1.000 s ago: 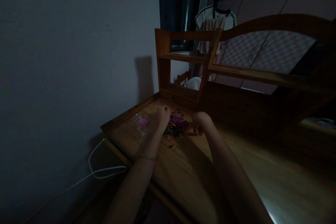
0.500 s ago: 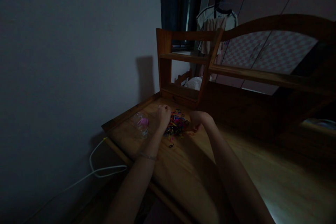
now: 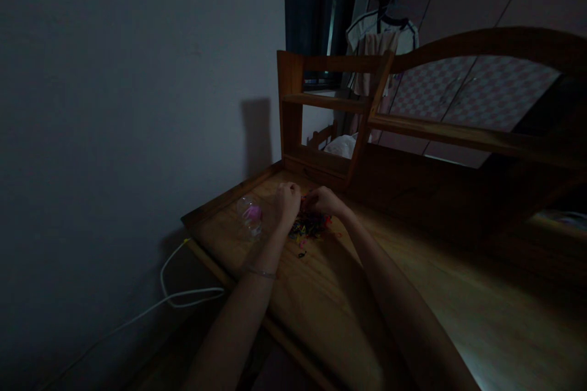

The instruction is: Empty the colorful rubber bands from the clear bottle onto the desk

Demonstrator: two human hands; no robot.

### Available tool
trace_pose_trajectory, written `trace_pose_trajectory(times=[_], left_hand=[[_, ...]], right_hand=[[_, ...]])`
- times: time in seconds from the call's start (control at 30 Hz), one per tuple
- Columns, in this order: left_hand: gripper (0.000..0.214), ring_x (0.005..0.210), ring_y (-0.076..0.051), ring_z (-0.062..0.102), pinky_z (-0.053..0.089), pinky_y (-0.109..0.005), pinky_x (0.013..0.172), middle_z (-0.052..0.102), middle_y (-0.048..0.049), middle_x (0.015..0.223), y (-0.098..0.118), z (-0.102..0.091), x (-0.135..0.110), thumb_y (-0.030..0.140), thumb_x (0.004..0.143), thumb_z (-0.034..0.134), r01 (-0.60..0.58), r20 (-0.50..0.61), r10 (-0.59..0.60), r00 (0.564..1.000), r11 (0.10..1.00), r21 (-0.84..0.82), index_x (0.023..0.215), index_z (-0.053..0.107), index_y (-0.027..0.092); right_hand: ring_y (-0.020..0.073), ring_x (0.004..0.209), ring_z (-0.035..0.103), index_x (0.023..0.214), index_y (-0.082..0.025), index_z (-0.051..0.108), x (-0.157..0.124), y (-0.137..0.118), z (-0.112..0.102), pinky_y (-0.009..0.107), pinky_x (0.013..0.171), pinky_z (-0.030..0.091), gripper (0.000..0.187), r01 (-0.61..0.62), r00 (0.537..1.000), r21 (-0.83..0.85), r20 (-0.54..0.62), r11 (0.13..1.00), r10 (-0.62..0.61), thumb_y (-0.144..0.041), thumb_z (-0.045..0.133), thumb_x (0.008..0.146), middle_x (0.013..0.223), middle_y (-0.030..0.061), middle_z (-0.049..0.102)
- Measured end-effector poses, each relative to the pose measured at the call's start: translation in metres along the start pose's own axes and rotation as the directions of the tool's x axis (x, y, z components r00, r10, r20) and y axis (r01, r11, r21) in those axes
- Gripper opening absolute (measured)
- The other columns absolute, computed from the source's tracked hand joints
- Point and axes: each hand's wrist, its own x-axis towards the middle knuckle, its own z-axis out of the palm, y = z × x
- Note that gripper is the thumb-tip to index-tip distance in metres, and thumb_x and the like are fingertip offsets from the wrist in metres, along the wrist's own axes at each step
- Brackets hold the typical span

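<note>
A pile of small multicoloured bands, perhaps hair elastics (image 3: 312, 227), lies on the wooden desk top. At its left edge is my left hand (image 3: 288, 201), fingers curled closed; what they hold, if anything, is hidden. My right hand (image 3: 322, 200) hangs over the far side of the pile, its bent fingers pinched close to my left hand. Whatever is between those fingers is too dark and small to make out. A clear plastic container (image 3: 250, 218) with something pink in it lies left of my left hand. One dark band (image 3: 301, 254) sits apart, nearer to me.
A wooden shelf unit (image 3: 326, 101) rises at the back of the desk (image 3: 339, 293). The wall (image 3: 137, 104) borders the left side. A white cable (image 3: 192, 292) loops beside the desk's left edge. Clothes (image 3: 380, 43) hang behind the shelves.
My right hand has moved left from the pile's right side to beside my left hand, over the bands. My left hand stays closed in nearly the same place.
</note>
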Motion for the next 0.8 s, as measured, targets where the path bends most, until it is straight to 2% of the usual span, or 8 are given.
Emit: trace_pose_trajectory(times=[0.2,0.3,0.37,0.47,0.5,0.57,0.67,0.8], left_hand=[[0.033,0.087,-0.019,0.060,0.043,-0.029,0.079,0.065,-0.0091,0.093,0.001,-0.002,0.000,0.027,0.090,0.037,-0.003,0.003,0.003,1.000,1.000,0.019,0.084,0.068,0.018],[0.033,0.087,-0.019,0.060,0.043,-0.030,0.079,0.065,-0.0092,0.095,0.002,-0.004,-0.001,0.028,0.091,0.037,-0.005,-0.020,0.006,1.000,0.999,0.031,0.084,0.068,0.018],[0.033,0.089,-0.019,0.060,0.043,-0.030,0.081,0.065,-0.0090,0.097,0.004,-0.005,-0.002,0.028,0.092,0.036,-0.026,-0.055,0.027,0.998,0.999,0.026,0.085,0.067,0.019],[0.032,0.091,-0.019,0.060,0.042,-0.029,0.084,0.064,-0.0082,0.097,0.007,-0.008,-0.003,0.028,0.092,0.037,-0.051,-0.106,0.052,0.993,0.999,0.009,0.085,0.066,0.019],[0.031,0.091,-0.019,0.060,0.042,-0.029,0.084,0.064,-0.0080,0.097,0.008,-0.009,-0.003,0.028,0.092,0.037,-0.056,-0.116,0.056,0.992,0.998,0.004,0.085,0.066,0.019],[0.031,0.091,-0.019,0.060,0.042,-0.029,0.084,0.063,-0.0077,0.095,0.009,-0.011,-0.004,0.027,0.092,0.037,-0.058,-0.127,0.056,0.990,0.998,-0.004,0.084,0.066,0.019],[0.031,0.090,-0.018,0.060,0.042,-0.028,0.082,0.063,-0.0076,0.097,0.009,-0.012,-0.004,0.028,0.093,0.037,-0.057,-0.124,0.055,0.991,0.998,-0.012,0.085,0.066,0.019],[0.030,0.085,-0.017,0.059,0.042,-0.027,0.078,0.062,-0.0068,0.095,0.009,-0.011,-0.004,0.027,0.092,0.038,-0.063,-0.134,0.060,0.989,0.998,-0.022,0.084,0.065,0.019]], right_hand=[[0.0159,0.079,0.064,0.085,-0.019,0.076,-0.001,-0.004,-0.008,0.022,0.070,0.045,0.018,0.005,0.999,-0.074,-0.040,0.997,-0.008,-0.020,0.070,0.068,0.083,0.0021,0.072],[0.0177,0.090,0.064,0.098,-0.020,0.074,-0.004,-0.009,-0.016,0.026,0.082,0.046,0.025,0.070,0.995,-0.082,-0.066,0.994,-0.076,-0.028,0.068,0.075,0.097,0.0043,0.071],[0.0217,0.112,0.058,0.122,-0.021,0.063,-0.008,-0.013,-0.019,0.030,0.097,0.042,0.055,0.125,0.992,-0.060,-0.022,0.990,-0.127,-0.039,0.074,0.071,0.123,0.0074,0.063],[0.0308,0.140,0.030,0.149,-0.023,0.028,-0.014,-0.020,-0.019,0.039,0.113,0.027,0.120,0.095,0.975,-0.103,0.208,0.990,-0.072,-0.051,0.086,0.047,0.154,0.0127,0.031],[0.0340,0.143,0.020,0.152,-0.022,0.019,-0.015,-0.023,-0.017,0.043,0.115,0.022,0.133,0.062,0.956,-0.150,0.293,0.987,-0.016,-0.052,0.087,0.041,0.157,0.0144,0.020],[0.0391,0.145,0.004,0.153,-0.021,0.009,-0.018,-0.030,-0.013,0.050,0.116,0.015,0.146,0.030,0.913,-0.261,0.399,0.965,0.080,-0.055,0.088,0.035,0.159,0.0176,0.006],[0.0433,0.143,-0.007,0.153,-0.020,0.013,-0.018,-0.042,-0.002,0.057,0.115,0.008,0.144,0.060,0.894,-0.376,0.433,0.925,0.119,-0.053,0.089,0.035,0.159,0.0195,-0.003],[0.0442,0.143,-0.004,0.147,-0.028,0.035,-0.016,-0.052,0.012,0.059,0.114,0.008,0.125,0.072,0.901,-0.399,0.419,0.914,0.112,-0.042,0.091,0.036,0.160,0.0126,0.006]])
